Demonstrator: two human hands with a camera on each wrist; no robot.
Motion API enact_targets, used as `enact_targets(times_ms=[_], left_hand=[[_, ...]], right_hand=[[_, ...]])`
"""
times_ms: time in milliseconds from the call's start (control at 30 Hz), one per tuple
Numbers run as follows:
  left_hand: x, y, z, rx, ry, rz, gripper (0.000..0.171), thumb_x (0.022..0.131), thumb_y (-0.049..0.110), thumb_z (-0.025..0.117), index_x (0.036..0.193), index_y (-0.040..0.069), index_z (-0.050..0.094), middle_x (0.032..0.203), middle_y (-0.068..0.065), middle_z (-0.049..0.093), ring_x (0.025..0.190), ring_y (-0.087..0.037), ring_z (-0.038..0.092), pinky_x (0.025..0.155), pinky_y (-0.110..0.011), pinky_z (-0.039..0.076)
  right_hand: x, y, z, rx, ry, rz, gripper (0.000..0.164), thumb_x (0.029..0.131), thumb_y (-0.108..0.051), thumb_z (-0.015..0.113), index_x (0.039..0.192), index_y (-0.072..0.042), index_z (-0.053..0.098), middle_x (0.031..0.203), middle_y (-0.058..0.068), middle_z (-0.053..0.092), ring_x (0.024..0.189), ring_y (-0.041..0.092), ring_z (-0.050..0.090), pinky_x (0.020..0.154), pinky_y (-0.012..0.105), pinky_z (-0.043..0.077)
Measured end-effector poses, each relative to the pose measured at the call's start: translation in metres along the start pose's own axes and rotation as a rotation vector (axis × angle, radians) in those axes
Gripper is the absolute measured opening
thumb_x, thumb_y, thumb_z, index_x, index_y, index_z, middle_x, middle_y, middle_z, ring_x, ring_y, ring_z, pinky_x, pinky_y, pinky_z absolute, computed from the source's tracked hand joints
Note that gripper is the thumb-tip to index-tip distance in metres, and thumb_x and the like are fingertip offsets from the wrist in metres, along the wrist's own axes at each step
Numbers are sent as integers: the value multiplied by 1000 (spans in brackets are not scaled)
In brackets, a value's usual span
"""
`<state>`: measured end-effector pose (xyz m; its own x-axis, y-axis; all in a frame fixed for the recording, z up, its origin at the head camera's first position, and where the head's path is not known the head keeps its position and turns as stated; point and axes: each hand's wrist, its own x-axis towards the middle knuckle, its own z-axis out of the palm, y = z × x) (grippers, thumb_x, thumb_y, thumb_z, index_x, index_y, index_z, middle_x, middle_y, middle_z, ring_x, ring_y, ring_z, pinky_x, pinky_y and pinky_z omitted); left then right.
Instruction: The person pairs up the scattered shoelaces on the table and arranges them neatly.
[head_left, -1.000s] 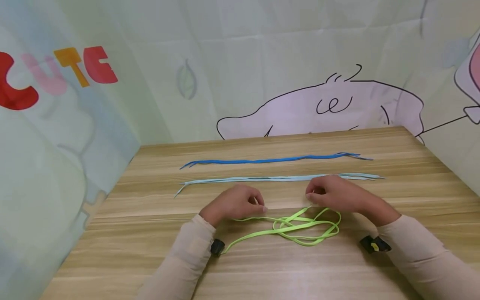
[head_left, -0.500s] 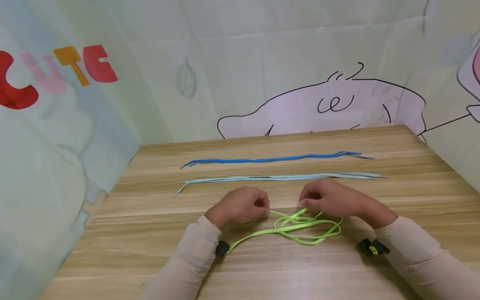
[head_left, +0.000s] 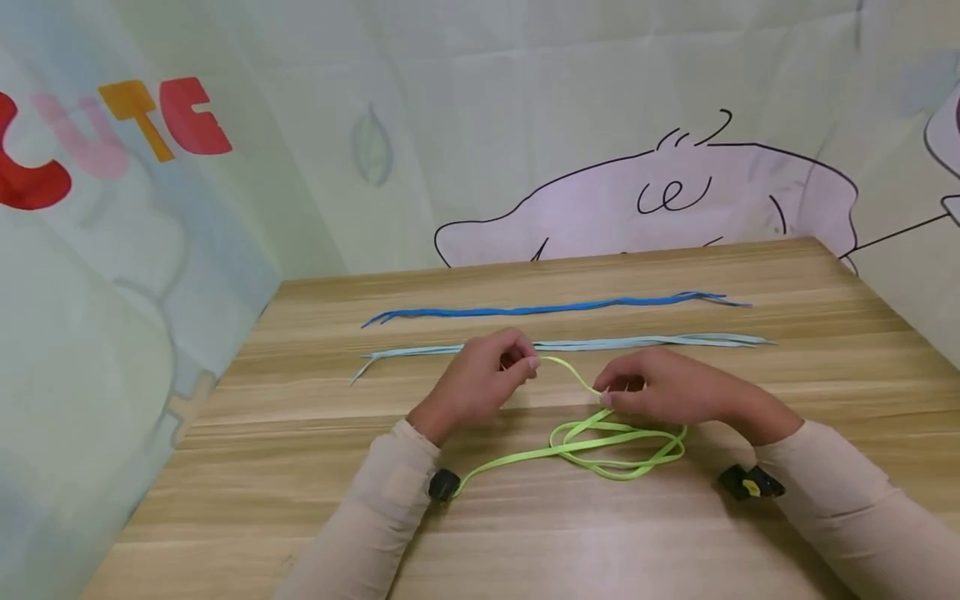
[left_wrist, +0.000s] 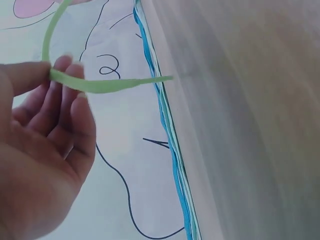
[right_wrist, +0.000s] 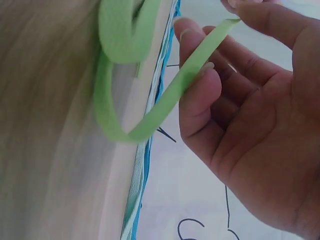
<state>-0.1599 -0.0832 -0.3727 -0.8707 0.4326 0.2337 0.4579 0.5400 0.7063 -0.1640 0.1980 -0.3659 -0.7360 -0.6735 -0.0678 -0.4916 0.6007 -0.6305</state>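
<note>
A bright yellow-green shoelace (head_left: 517,456) lies in loose loops on the table, with one stretch raised between the two hands. My left hand (head_left: 483,375) pinches that stretch between thumb and forefinger; in the left wrist view a short free length of the shoelace (left_wrist: 112,86) sticks out past the fingers. A little lower and to the right, my right hand (head_left: 671,387) pinches the same lace between thumb and fingers. In the right wrist view the shoelace (right_wrist: 162,110) hangs from that grip in a curve. One tail of it runs left toward the left wrist.
Behind the hands, pale blue shoelaces (head_left: 600,343) lie stretched across the wooden table (head_left: 540,542), partly hidden by the left hand. Farther back, darker blue shoelaces (head_left: 525,311) lie roughly parallel. A printed cloth backdrop (head_left: 480,125) stands behind the table.
My left hand has taken hold of the yellow-green shoelace and risen away from the table, drawing a stretch up from the loops. The right hand has shifted slightly left, still pinching.
</note>
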Motion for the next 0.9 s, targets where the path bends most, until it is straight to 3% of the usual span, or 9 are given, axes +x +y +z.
enact_targets(times_ms=[300,567,767,900], left_hand=[[0,-6,-10,-90,138,3,5,101,15,62,96,14,62,85,0,65,73,-15,62,67,-35,53],[-2,-8,-38,-106,129,-18,6,100,19,63,98,13,64,86,-9,67,80,-33,64,62,-36,48],[-6,-9,-48,-132,123,-39,7,99,20,65,98,13,66,85,-9,65,82,-36,64,63,-36,47],[-6,-10,-50,-143,113,-44,6,98,20,66,98,14,67,83,-8,64,80,-33,63,64,-35,47]], right_hand=[[-8,3,-12,29,12,5,6,95,-22,70,92,-17,69,71,-8,54,69,14,50,61,28,43],[-21,-4,-32,168,65,40,16,96,-25,69,95,-9,68,78,5,61,69,17,52,58,29,42],[-22,-4,-34,186,83,1,12,94,-21,72,95,-10,67,70,0,53,62,11,44,55,26,39],[-23,-6,-36,162,127,-11,9,94,-17,72,97,-10,67,72,-2,54,65,12,46,57,27,41]])
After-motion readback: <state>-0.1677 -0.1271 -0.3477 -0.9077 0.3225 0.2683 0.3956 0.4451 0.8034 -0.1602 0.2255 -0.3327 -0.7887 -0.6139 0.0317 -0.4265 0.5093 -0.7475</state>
